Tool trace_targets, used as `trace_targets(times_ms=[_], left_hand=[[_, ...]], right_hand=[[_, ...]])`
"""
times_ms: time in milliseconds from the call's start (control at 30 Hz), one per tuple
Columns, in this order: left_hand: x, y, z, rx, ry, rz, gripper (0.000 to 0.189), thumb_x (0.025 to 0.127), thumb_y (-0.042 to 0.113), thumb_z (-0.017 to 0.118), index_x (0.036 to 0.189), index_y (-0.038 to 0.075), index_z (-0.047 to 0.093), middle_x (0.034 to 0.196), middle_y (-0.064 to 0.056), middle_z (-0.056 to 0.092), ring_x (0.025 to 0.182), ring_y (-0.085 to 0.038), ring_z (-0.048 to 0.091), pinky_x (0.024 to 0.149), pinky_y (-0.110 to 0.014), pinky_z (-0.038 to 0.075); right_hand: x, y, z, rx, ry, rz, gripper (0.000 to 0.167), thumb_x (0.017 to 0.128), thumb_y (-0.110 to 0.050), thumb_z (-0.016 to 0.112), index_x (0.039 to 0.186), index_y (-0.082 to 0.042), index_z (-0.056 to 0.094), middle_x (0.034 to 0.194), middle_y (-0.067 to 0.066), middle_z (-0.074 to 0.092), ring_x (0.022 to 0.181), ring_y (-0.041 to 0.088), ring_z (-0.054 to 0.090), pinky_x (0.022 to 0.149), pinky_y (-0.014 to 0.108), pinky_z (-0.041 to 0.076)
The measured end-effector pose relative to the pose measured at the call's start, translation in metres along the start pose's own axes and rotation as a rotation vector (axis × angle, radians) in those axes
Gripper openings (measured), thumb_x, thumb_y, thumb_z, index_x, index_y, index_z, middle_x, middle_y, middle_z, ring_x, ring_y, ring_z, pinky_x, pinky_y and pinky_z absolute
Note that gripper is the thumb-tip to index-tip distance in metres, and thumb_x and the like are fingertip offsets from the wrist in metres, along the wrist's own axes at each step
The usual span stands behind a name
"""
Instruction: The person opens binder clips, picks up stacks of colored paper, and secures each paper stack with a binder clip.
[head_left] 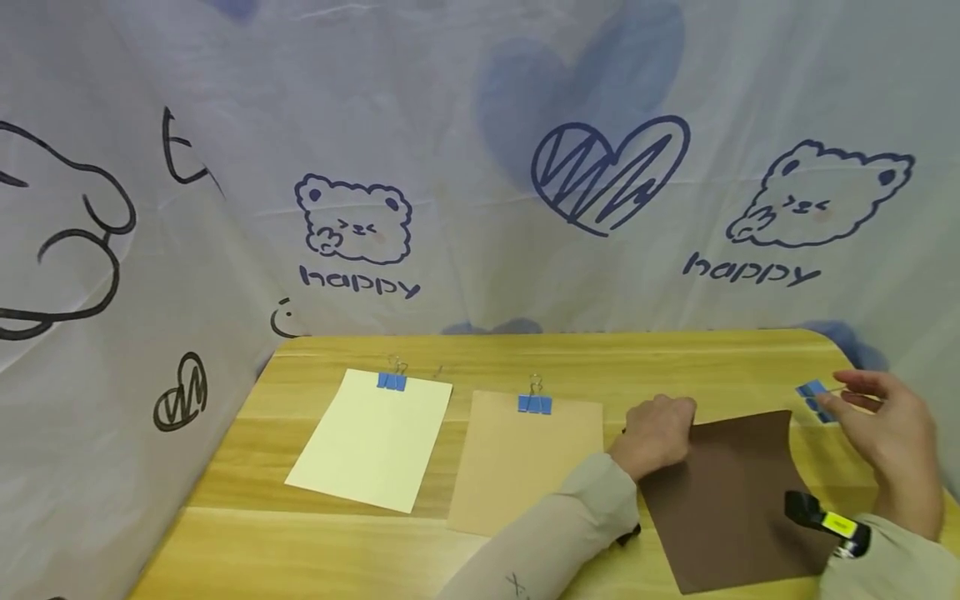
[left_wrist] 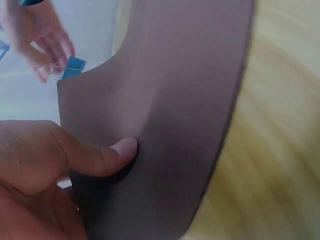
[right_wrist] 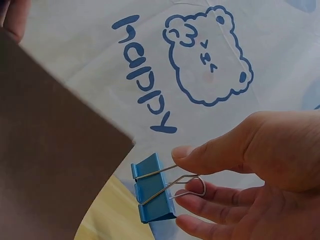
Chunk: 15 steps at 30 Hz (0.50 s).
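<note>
My left hand (head_left: pixel 654 435) pinches the upper left edge of a dark brown sheet (head_left: pixel 738 500), its thumb (left_wrist: pixel 107 157) lying on top in the left wrist view. The sheet is raised and bends along its right side. To the right of it, my right hand (head_left: pixel 892 425) holds a blue binder clip (right_wrist: pixel 154 190) by its wire handles, thumb on one side and fingers on the other. In the right wrist view the clip's body stands close to the sheet's corner, apart from it.
On the wooden table (head_left: pixel 225 533) lie a pale cream sheet (head_left: pixel 371 442) with a blue binder clip (head_left: pixel 392 382) on its top edge, and a tan sheet (head_left: pixel 525 467) with another clip (head_left: pixel 535 405). A printed white cloth (head_left: pixel 465 217) hangs behind and beside the table.
</note>
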<state>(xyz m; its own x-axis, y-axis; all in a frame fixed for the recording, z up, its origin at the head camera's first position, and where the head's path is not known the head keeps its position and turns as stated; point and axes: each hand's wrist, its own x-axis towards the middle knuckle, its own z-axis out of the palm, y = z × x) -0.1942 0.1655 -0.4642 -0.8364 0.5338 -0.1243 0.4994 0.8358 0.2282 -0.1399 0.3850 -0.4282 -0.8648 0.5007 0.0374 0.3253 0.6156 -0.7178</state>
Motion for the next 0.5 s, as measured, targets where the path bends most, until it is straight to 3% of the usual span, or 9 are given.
trace_targets(times_ms=[167,267,333,400,500], left_hand=[[-0.003,-0.005,-0.003,-0.048,-0.075,0.058,0.017,0.097,0.018,0.069,0.100,0.028,0.056,0.075,0.010,0.050,0.059,-0.007,0.041,0.048,-0.026,0.032],[-0.006,-0.010,-0.006,-0.095,-0.102,0.073,0.018,0.097,0.017,0.068,0.101,0.026,0.053,0.075,0.009,0.048,0.059,-0.009,0.036,0.048,-0.026,0.029],[-0.008,-0.014,-0.008,-0.132,-0.097,0.088,0.021,0.096,0.018,0.068,0.111,0.028,0.056,0.082,0.011,0.054,0.062,-0.007,0.042,0.050,-0.024,0.033],[-0.009,-0.021,-0.011,-0.174,-0.098,0.110,0.037,0.096,0.018,0.068,0.129,0.029,0.057,0.098,0.014,0.063,0.069,-0.005,0.051,0.053,-0.022,0.038],[-0.012,-0.037,-0.014,-0.261,-0.093,0.155,0.044,0.096,0.015,0.066,0.138,0.028,0.060,0.112,0.015,0.067,0.078,-0.003,0.059,0.060,-0.018,0.043]], right_hand=[[-0.002,-0.002,0.000,-0.034,0.038,-0.061,0.048,0.101,-0.016,0.061,0.140,0.010,0.050,0.138,0.037,0.051,0.121,0.053,0.052,0.058,0.010,0.032],[-0.003,-0.006,-0.001,-0.029,0.059,-0.097,0.048,0.099,-0.016,0.064,0.138,0.009,0.052,0.135,0.034,0.054,0.101,0.020,0.062,0.059,0.007,0.034],[-0.003,-0.011,0.000,0.007,0.072,-0.073,0.049,0.098,-0.015,0.065,0.141,0.006,0.052,0.134,0.028,0.055,0.098,0.003,0.055,0.069,0.008,0.042],[-0.004,-0.017,0.001,0.042,0.096,-0.025,0.051,0.097,-0.011,0.063,0.145,0.003,0.050,0.129,0.016,0.056,0.099,-0.005,0.047,0.086,0.013,0.047],[-0.006,-0.024,0.002,0.103,0.135,0.052,0.057,0.096,-0.005,0.058,0.152,-0.003,0.046,0.125,0.000,0.052,0.124,0.013,0.051,0.108,0.029,0.044]])
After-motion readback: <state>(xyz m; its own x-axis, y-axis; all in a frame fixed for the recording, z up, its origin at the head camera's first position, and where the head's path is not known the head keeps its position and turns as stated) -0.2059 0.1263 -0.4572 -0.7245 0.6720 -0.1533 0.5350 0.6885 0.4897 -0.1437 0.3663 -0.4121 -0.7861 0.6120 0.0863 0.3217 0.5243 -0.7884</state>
